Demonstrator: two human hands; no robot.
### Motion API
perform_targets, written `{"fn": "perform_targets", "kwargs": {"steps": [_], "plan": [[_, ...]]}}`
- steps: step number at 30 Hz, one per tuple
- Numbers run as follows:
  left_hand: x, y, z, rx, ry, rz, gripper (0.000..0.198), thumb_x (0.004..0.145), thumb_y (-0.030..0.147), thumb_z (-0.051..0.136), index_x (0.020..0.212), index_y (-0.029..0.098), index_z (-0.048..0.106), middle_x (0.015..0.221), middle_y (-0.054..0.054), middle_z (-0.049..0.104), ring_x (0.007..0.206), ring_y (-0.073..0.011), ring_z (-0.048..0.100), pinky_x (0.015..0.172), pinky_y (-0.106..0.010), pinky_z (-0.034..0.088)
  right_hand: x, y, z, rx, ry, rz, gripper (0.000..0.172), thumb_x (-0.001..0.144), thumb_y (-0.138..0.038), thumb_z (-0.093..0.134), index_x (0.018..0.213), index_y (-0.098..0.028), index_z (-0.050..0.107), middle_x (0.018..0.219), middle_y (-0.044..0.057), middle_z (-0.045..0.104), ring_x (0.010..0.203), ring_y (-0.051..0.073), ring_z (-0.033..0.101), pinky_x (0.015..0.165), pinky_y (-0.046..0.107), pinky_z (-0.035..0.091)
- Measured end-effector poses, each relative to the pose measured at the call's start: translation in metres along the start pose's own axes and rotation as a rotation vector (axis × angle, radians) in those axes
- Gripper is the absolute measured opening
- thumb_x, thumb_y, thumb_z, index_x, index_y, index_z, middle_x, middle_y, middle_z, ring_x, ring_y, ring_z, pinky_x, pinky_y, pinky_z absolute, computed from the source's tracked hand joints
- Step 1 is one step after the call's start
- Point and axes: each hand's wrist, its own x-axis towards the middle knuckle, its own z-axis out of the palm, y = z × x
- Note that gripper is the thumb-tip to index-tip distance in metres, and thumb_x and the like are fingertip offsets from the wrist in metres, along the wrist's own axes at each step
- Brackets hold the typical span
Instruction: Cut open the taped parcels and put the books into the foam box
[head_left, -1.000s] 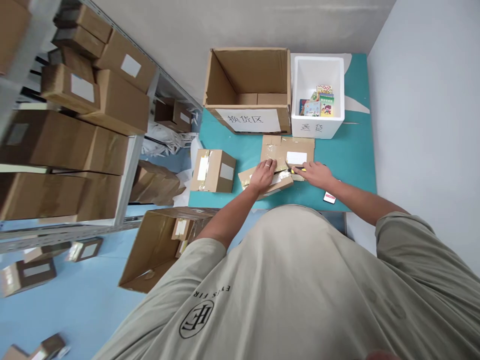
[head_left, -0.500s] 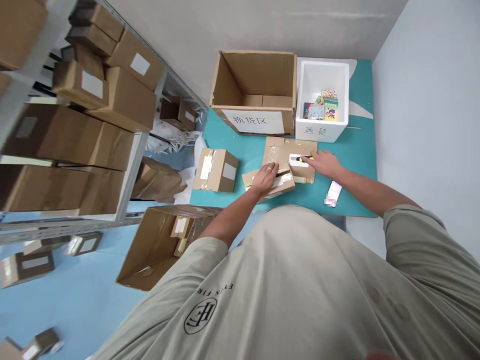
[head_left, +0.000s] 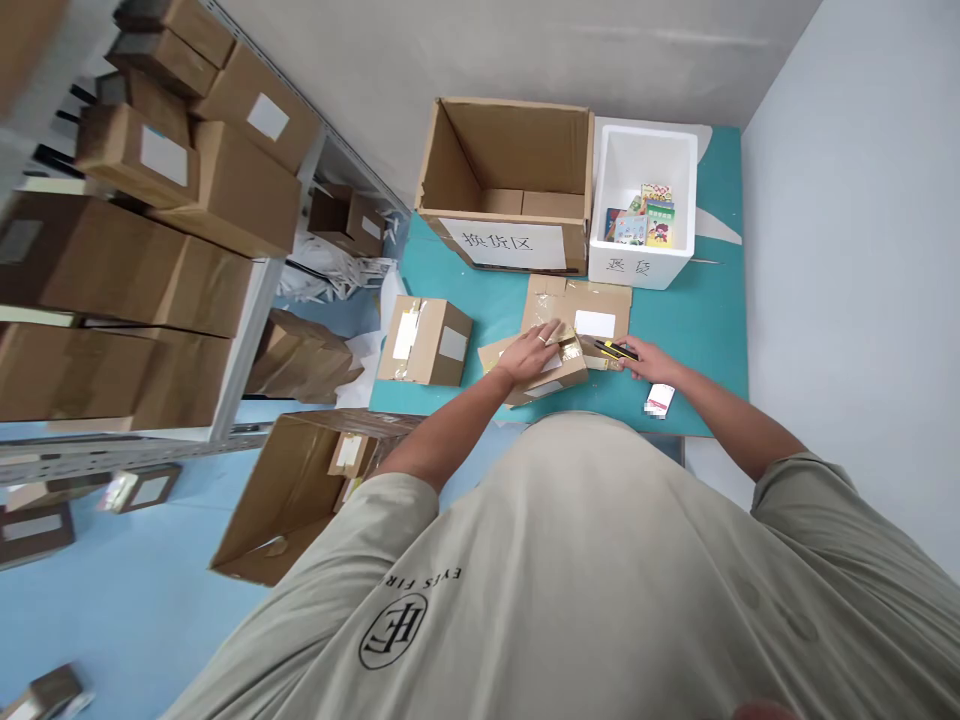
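The left hand (head_left: 529,358) lies open and flat on the carton (head_left: 553,382), fingers together and pointing toward the right hand, pressing on the carton's top face. A ring shows on one finger. The carton sits on the teal mat (head_left: 720,310), tilted, with one edge resting on a flat carton (head_left: 611,297) that bears a white label. Yellowish tape (head_left: 570,350) crosses the carton just beyond the left fingertips.

The right hand (head_left: 649,360) is closed around the yellow-and-black box cutter (head_left: 616,350), with the fingers partly hiding the handle. The cutter's tip points toward the tape, just beside it. The blade is too small to make out, and contact with the tape cannot be confirmed.

Relative to the carton:
- Just right of it, near the right hand, lies a white slip (head_left: 658,400), its print blurred.
- Beyond it stand an open carton (head_left: 517,130) and a foam box (head_left: 637,265) holding books (head_left: 649,220).
- To its left sits a taped box (head_left: 457,350).
- Further left are shelved boxes (head_left: 247,300).
- Below and left lies a large carton (head_left: 292,500), partly hidden by the left arm and torso.
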Motion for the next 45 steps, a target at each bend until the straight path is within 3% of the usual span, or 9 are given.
{"fn": "perform_targets", "kwargs": {"steps": [5, 9, 13, 18, 22, 26, 29, 37, 45], "plan": [[-0.002, 0.026, 0.004, 0.042, 0.078, -0.113, 0.052, 0.111, 0.051, 0.067, 0.146, 0.013, 0.077, 0.19, -0.027, 0.044, 0.175, -0.0464, 0.044, 0.146, -0.063, 0.034, 0.009, -0.01, 0.005, -0.026, 0.006, -0.005, 0.054, 0.111, -0.025, 0.075, 0.165, -0.023, 0.07, 0.119, 0.007, 0.09, 0.062, 0.012, 0.071, 0.062, 0.022, 0.055], [-0.006, 0.041, 0.008, 0.042, 0.092, -0.176, 0.073, 0.101, 0.065, 0.081, 0.149, 0.012, 0.072, 0.182, -0.032, 0.051, 0.175, -0.051, 0.042, 0.145, -0.07, 0.031, 0.017, -0.017, -0.002, -0.064, -0.003, -0.026, 0.055, 0.113, -0.028, 0.074, 0.168, -0.022, 0.072, 0.12, 0.009, 0.09, 0.06, 0.012, 0.071, 0.057, 0.021, 0.053], [-0.005, 0.046, 0.009, 0.066, 0.102, -0.167, 0.074, 0.099, 0.063, 0.084, 0.151, 0.012, 0.072, 0.179, -0.033, 0.054, 0.177, -0.0519, 0.039, 0.146, -0.073, 0.026, 0.026, -0.027, -0.009, -0.069, -0.048, -0.032, 0.057, 0.111, -0.032, 0.077, 0.168, -0.024, 0.075, 0.116, 0.008, 0.091, 0.058, 0.013, 0.07, 0.055, 0.022, 0.054], [-0.007, 0.044, 0.014, 0.067, 0.035, -0.118, 0.072, 0.096, 0.058, 0.086, 0.151, 0.015, 0.074, 0.178, -0.031, 0.056, 0.178, -0.0525, 0.038, 0.146, -0.075, 0.024, 0.037, -0.041, -0.019, -0.138, -0.193, -0.046, 0.053, 0.11, -0.028, 0.078, 0.163, -0.029, 0.08, 0.089, -0.001, 0.087, 0.054, 0.014, 0.069, 0.054, 0.021, 0.053], [-0.01, 0.04, 0.018, 0.047, 0.041, -0.148, 0.069, 0.094, 0.055, 0.088, 0.147, 0.013, 0.075, 0.175, -0.033, 0.057, 0.176, -0.0528, 0.04, 0.146, -0.073, 0.027, 0.036, -0.039, -0.026, -0.15, -0.251, -0.053, 0.049, 0.107, -0.03, 0.085, 0.156, -0.029, 0.085, 0.075, -0.003, 0.082, 0.049, 0.013, 0.065, 0.05, 0.021, 0.047], [-0.008, 0.036, 0.019, 0.064, 0.071, -0.172, 0.066, 0.094, 0.053, 0.088, 0.146, 0.014, 0.074, 0.174, -0.034, 0.057, 0.174, -0.0525, 0.042, 0.145, -0.073, 0.028, 0.033, -0.036, -0.021, -0.125, -0.353, -0.031, 0.044, 0.106, -0.037, 0.088, 0.15, -0.029, 0.087, 0.074, -0.003, 0.081, 0.048, 0.011, 0.064, 0.048, 0.019, 0.045], [-0.006, 0.033, 0.019, 0.067, 0.093, -0.187, 0.067, 0.093, 0.051, 0.09, 0.145, 0.014, 0.072, 0.173, -0.034, 0.056, 0.173, -0.0524, 0.042, 0.145, -0.074, 0.028, 0.032, -0.036, -0.009, -0.144, -0.312, -0.013, 0.038, 0.109, -0.036, 0.086, 0.146, -0.029, 0.089, 0.077, -0.002, 0.081, 0.048, 0.01, 0.064, 0.048, 0.019, 0.047], [-0.002, 0.028, 0.028, 0.048, 0.125, -0.157, 0.075, 0.083, 0.048, 0.1, 0.144, 0.014, 0.073, 0.159, -0.031, 0.063, 0.155, -0.051, 0.055, 0.142, -0.074, 0.034, 0.017, -0.015, -0.001, -0.077, -0.209, 0.014, 0.049, 0.113, -0.031, 0.082, 0.162, -0.03, 0.08, 0.079, -0.003, 0.082, 0.051, 0.011, 0.066, 0.048, 0.019, 0.05], [0.0, 0.039, 0.026, 0.075, 0.077, -0.158, 0.078, 0.084, 0.043, 0.094, 0.154, 0.017, 0.072, 0.153, -0.026, 0.067, 0.148, -0.049, 0.057, 0.142, -0.067, 0.033, -0.011, 0.028, 0.012, 0.304, 0.096, 0.116, 0.047, 0.109, -0.03, 0.085, 0.155, -0.023, 0.076, 0.085, -0.002, 0.082, 0.051, 0.012, 0.067, 0.049, 0.023, 0.057]]}}
